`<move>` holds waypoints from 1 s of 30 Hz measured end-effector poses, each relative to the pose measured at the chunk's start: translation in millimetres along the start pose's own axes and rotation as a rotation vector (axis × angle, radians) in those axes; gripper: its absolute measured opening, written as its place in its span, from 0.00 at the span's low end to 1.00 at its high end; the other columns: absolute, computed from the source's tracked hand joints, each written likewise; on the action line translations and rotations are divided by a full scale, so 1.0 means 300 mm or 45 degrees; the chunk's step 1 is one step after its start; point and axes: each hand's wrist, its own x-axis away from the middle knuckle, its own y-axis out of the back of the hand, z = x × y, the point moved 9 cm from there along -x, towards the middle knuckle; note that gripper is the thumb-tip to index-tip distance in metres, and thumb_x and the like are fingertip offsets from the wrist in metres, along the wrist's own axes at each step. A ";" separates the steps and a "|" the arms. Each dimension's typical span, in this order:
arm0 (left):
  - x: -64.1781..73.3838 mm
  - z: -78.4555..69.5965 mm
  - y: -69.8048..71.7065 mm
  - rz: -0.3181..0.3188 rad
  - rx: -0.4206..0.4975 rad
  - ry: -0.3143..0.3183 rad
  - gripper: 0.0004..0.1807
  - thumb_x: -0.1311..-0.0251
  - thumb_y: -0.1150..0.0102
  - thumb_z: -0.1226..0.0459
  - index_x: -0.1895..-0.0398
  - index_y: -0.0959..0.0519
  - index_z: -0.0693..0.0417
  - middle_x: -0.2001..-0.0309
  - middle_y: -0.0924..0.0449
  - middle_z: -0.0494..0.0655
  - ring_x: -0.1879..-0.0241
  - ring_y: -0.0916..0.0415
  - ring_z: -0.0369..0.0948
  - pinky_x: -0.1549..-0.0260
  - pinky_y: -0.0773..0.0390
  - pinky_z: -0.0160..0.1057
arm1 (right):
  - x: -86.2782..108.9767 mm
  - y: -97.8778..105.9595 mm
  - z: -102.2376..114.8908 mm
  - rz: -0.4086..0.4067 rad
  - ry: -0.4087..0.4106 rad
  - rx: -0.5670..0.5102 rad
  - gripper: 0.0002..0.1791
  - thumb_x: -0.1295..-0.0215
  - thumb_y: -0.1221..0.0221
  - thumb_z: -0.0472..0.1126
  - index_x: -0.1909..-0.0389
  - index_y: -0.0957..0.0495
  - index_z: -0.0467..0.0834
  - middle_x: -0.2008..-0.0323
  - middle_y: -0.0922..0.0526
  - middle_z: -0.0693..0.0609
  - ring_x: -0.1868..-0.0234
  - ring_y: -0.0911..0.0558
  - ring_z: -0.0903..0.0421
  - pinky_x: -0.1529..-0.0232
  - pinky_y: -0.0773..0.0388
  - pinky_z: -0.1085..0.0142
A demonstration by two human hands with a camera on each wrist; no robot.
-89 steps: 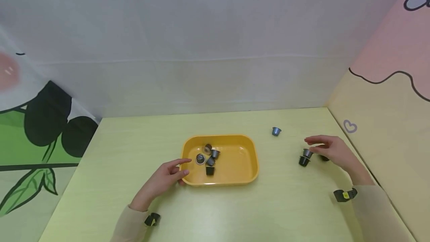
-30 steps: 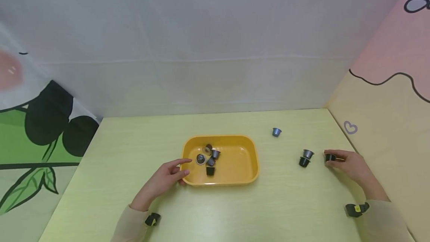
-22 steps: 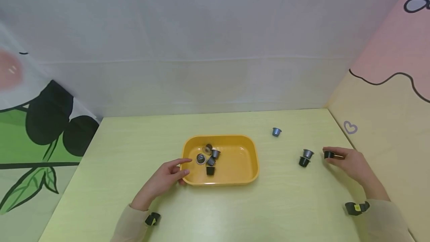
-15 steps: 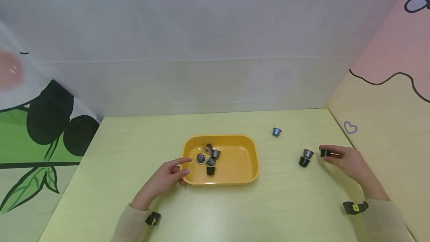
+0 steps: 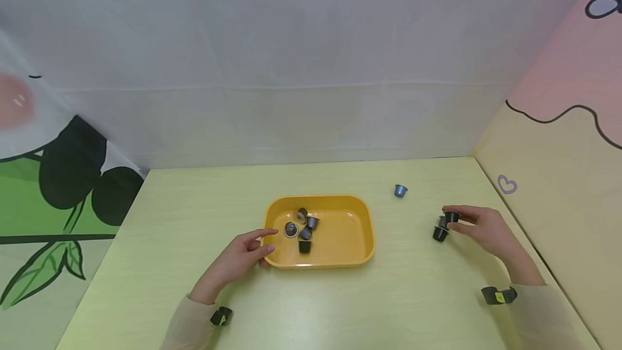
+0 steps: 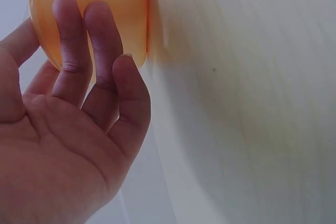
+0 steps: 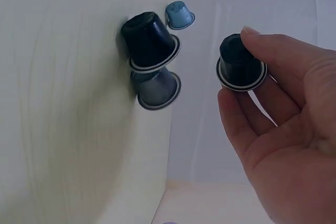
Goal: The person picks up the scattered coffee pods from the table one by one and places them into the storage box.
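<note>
A black coffee capsule (image 7: 239, 66) is pinched between the thumb and fingers of my right hand (image 5: 488, 231). In the head view it overlaps a silver-grey capsule (image 7: 157, 87) on the table, which sits against another black capsule (image 7: 149, 43). My left hand (image 5: 235, 261) rests at the left end of the yellow tray (image 5: 340, 263), its index finger and thumb reaching over the rim. The left wrist view shows its other fingers (image 6: 102, 35) loosely bent along the tray's outer wall. Several dark and silver capsules (image 5: 304, 246) lie in the tray's left half.
A blue capsule (image 5: 400, 190) stands alone on the table toward the back right. A white cloth backdrop (image 5: 311, 69) rises behind the table (image 5: 204, 199). A printed panel (image 5: 549, 177) borders the right edge, and another (image 5: 53, 204) stands at the left.
My right hand has closed on the black capsule at the far right and carried it leftward to the silver-grey and black pair. My left hand and the tray have stayed put.
</note>
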 end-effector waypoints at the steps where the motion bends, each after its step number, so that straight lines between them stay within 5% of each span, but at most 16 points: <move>1: 0.001 -0.002 0.000 0.001 -0.001 -0.003 0.26 0.32 0.39 0.60 0.33 0.28 0.58 0.76 0.20 0.57 0.81 0.31 0.52 0.80 0.44 0.34 | -0.006 -0.006 0.012 0.006 0.004 0.001 0.21 0.37 0.31 0.42 0.44 0.17 0.42 0.49 0.15 0.45 0.48 0.21 0.66 0.55 0.28 0.79; 7: -0.003 0.005 0.003 -0.001 -0.009 0.002 0.26 0.33 0.38 0.58 0.33 0.27 0.56 0.77 0.20 0.57 0.80 0.29 0.54 0.79 0.43 0.33 | -0.045 -0.048 0.084 0.037 0.046 -0.013 0.20 0.39 0.30 0.37 0.45 0.17 0.41 0.49 0.15 0.44 0.48 0.17 0.41 0.55 0.22 0.70; 14: -0.008 0.013 0.003 -0.003 -0.023 0.011 0.26 0.32 0.39 0.57 0.33 0.27 0.56 0.76 0.20 0.56 0.79 0.30 0.54 0.78 0.42 0.34 | -0.082 -0.107 0.146 0.089 0.095 -0.011 0.19 0.38 0.31 0.36 0.45 0.17 0.41 0.50 0.15 0.44 0.51 0.17 0.43 0.58 0.21 0.59; 19: -0.009 0.017 0.002 -0.004 -0.010 0.029 0.27 0.32 0.38 0.56 0.33 0.27 0.54 0.76 0.19 0.55 0.78 0.30 0.55 0.78 0.42 0.34 | -0.099 -0.143 0.197 0.142 0.143 -0.010 0.19 0.38 0.32 0.36 0.45 0.17 0.41 0.49 0.15 0.44 0.47 0.18 0.40 0.50 0.23 0.47; 30: -0.010 0.017 0.002 -0.016 -0.020 0.029 0.27 0.32 0.38 0.57 0.33 0.27 0.55 0.76 0.20 0.56 0.78 0.28 0.54 0.78 0.42 0.34 | -0.154 -0.230 0.353 0.201 0.331 -0.031 0.21 0.43 0.29 0.31 0.47 0.17 0.39 0.53 0.14 0.49 0.51 0.16 0.49 0.49 0.22 0.52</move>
